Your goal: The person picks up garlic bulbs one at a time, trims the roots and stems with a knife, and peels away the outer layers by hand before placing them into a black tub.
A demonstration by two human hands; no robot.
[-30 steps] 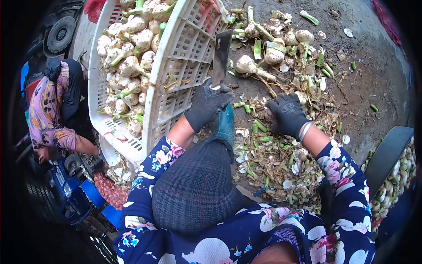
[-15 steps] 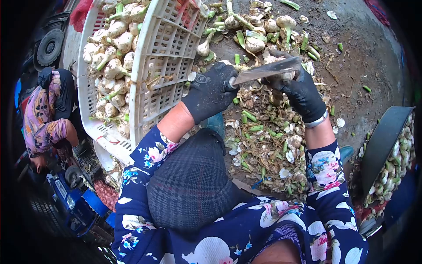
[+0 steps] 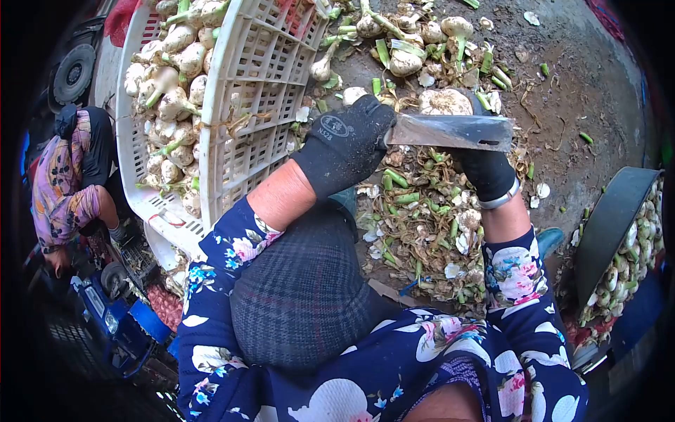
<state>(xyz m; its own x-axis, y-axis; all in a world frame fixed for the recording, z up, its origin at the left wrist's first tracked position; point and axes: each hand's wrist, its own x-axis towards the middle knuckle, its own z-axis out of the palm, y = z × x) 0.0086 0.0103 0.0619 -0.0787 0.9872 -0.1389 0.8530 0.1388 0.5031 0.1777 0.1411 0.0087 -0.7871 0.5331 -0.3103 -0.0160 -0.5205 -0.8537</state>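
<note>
The left hand (image 3: pixel 349 145) is closed tightly on the knife (image 3: pixel 453 131), which lies across the view just below the bulb (image 3: pixel 445 103). The right hand (image 3: pixel 489 173), partly hidden behind it, curls round that bulb, over scraps (image 3: pixel 422 228) beside the crate (image 3: pixel 211 151).

From where I sit at the controls, I see grey ground (image 3: pixel 590 91) smeared with brown dirt, under soft, even light. Along the left I make out a dark wheel (image 3: pixel 73 74) and, lower down, a blue vehicle (image 3: pixel 100 318) with a headlamp (image 3: pixel 111 323); red netting (image 3: pixel 606 20) lies at the upper right.
</note>
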